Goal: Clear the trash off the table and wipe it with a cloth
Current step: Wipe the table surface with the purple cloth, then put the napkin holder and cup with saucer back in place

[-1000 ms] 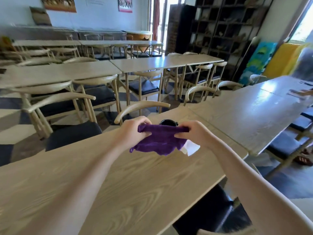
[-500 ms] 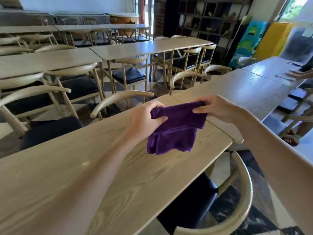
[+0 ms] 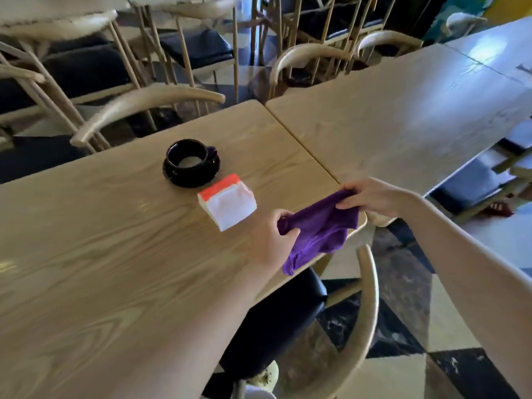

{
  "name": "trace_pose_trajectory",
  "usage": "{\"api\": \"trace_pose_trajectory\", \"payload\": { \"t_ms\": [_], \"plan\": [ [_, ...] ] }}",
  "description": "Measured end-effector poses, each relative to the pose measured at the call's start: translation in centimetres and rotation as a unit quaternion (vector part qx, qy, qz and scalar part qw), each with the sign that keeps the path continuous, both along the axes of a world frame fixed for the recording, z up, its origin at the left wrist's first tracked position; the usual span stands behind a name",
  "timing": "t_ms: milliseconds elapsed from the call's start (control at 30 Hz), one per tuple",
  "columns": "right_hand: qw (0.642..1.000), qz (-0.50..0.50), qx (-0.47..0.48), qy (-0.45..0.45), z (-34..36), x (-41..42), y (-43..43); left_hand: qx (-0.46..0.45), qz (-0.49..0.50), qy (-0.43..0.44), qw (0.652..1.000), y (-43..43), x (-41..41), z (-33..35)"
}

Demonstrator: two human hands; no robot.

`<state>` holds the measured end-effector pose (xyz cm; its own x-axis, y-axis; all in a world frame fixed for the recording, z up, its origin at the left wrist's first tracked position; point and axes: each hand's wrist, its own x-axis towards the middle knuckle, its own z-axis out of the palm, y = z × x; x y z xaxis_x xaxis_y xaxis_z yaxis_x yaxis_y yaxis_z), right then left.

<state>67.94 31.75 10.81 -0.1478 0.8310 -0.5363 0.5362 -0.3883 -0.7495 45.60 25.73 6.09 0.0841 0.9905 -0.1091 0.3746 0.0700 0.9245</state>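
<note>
Well, the left hand (image 3: 272, 237) and the right hand (image 3: 374, 197) each pinch the purple cloth (image 3: 322, 231), holding it up over the corner of the table (image 3: 115, 254), and if it wipes now it could bump the white box (image 3: 230, 205) or tip the black cup (image 3: 187, 155) nearby.

Blurry chairs (image 3: 198, 47) at top edge

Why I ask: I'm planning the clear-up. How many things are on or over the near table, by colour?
Black: 2, cup and saucer
White and red: 1, box
Purple: 1, cloth
Total: 4
</note>
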Motion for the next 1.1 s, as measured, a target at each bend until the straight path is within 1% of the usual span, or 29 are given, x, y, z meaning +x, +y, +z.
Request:
{"api": "trace_pose_trajectory", "payload": {
  "t_ms": [67,133,233,300,400,500,633,700,767,867,933,1000,1033,1100],
  "plan": [
    [0.999,0.033,-0.014,-0.021,-2.1,1.1,1.2,-0.039,0.012,0.006,0.999,0.8,1.5,-2.2],
    [0.998,0.053,-0.017,-0.035,-4.1,1.5,2.3,-0.059,0.024,0.023,0.998,1.7,2.3,-4.0],
    [0.993,0.081,0.033,-0.085,-7.0,1.5,4.3,-0.079,0.034,0.044,0.995,3.1,2.6,-5.7],
    [0.990,0.072,0.062,-0.105,-8.6,1.3,5.4,-0.082,0.030,0.077,0.993,3.9,2.4,-6.6],
    [0.985,0.077,0.079,-0.131,-10.7,0.7,6.6,-0.088,0.021,0.114,0.989,5.0,2.1,-7.7],
    [0.982,0.098,0.071,-0.145,-11.9,-0.2,7.3,-0.098,0.019,0.123,0.987,5.5,1.8,-8.0],
    [0.959,0.150,0.097,-0.220,-12.9,-1.1,8.1,-0.090,0.004,0.111,0.990,6.0,1.1,-7.8],
    [0.955,0.150,0.106,-0.234,-12.9,-1.7,8.6,-0.068,0.006,0.112,0.991,6.1,0.1,-7.6],
    [0.957,0.142,0.111,-0.228,-12.7,-2.5,9.2,-0.031,0.037,0.112,0.992,6.7,-1.6,-7.1],
    [0.966,0.121,0.113,-0.199,-12.1,-4.9,10.5,0.017,0.118,0.101,0.988,8.3,-5.2,-6.2],
    [0.973,0.097,0.117,-0.172,-11.5,-7.4,11.5,0.039,0.181,0.094,0.978,9.4,-7.8,-5.8],
    [0.975,0.095,0.118,-0.161,-11.1,-10.4,12.2,0.024,0.243,0.093,0.965,10.4,-10.1,-6.0],
    [0.976,0.100,0.114,-0.157,-11.0,-11.9,12.5,0.002,0.265,0.095,0.959,10.8,-10.9,-6.4],
    [0.978,0.109,0.099,-0.148,-11.2,-14.7,12.9,-0.077,0.281,0.090,0.952,11.6,-12.0,-7.5]
  ]
}}
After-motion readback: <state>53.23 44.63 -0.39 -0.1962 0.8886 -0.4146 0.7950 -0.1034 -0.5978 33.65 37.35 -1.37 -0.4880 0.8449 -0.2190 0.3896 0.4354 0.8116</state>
